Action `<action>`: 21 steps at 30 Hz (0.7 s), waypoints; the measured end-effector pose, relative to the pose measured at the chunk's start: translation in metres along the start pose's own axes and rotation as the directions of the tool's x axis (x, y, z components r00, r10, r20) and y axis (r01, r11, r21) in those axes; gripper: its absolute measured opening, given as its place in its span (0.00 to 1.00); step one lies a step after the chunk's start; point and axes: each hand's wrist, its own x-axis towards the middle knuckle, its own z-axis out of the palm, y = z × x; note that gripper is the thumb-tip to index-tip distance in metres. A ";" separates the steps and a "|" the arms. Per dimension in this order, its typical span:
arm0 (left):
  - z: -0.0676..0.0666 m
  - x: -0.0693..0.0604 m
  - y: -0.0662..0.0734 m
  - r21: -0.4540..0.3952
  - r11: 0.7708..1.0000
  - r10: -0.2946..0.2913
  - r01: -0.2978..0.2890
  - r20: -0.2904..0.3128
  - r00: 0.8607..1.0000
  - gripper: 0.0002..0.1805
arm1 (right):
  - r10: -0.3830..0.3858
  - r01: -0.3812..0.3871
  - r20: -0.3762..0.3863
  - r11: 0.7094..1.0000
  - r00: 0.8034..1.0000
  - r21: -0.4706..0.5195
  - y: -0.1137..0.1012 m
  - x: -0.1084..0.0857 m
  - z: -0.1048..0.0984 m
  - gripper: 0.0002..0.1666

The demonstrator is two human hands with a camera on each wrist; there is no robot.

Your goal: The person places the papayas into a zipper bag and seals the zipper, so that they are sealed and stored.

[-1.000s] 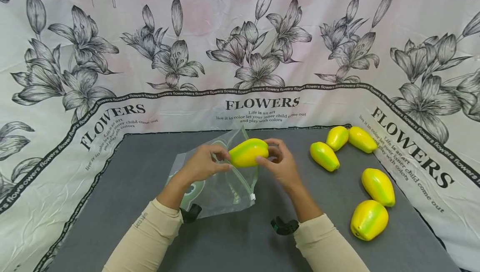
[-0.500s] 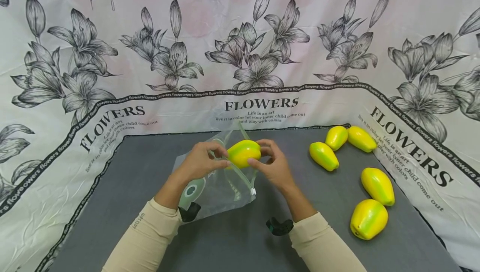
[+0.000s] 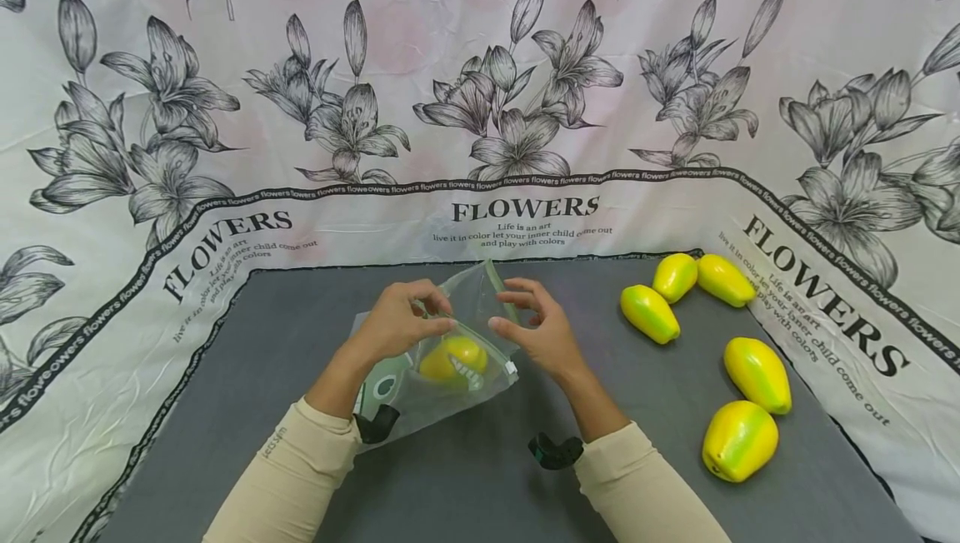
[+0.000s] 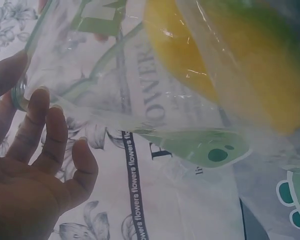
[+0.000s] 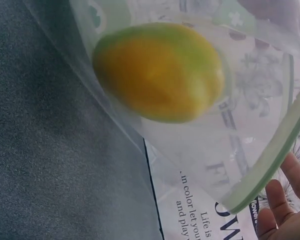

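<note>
A clear zip bag with green print stands tilted over the table, its mouth spread toward the right. Inside it lies a yellow-green papaya, also visible through the plastic in the right wrist view. My left hand pinches the near edge of the bag's mouth between thumb and fingers. At the opening's right side is my right hand, fingers apart and slightly bent, with no fruit in them. In the right wrist view its fingertips are close to the green zip edge; whether they touch it I cannot tell.
Several loose papayas lie on the grey table at the right: a back group with one papaya nearest the bag, and two nearer ones, including a front papaya. A flower-printed cloth borders the table's back and sides.
The papaya has left my right hand and dropped into the bag, lower and to the left. My left hand keeps its pinch on the bag's edge.
</note>
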 end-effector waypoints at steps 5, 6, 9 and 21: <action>-0.002 -0.001 0.002 0.000 1.000 0.015 -0.015 -0.016 1.000 0.05 | -0.017 0.017 -0.028 1.000 0.999 -0.007 0.000 0.000 -0.003 0.31; -0.002 -0.001 0.003 0.002 1.000 0.017 -0.017 -0.018 1.000 0.05 | -0.022 0.022 -0.036 1.000 0.999 -0.010 -0.001 0.000 -0.003 0.31; -0.003 -0.001 0.004 0.003 1.000 0.019 -0.019 -0.021 1.000 0.05 | -0.036 0.036 -0.051 0.999 0.998 -0.013 -0.002 0.000 -0.006 0.30; -0.007 -0.001 0.003 0.007 1.000 0.026 -0.026 -0.024 0.999 0.05 | -0.055 0.052 -0.082 0.998 0.995 -0.034 0.000 -0.002 -0.022 0.30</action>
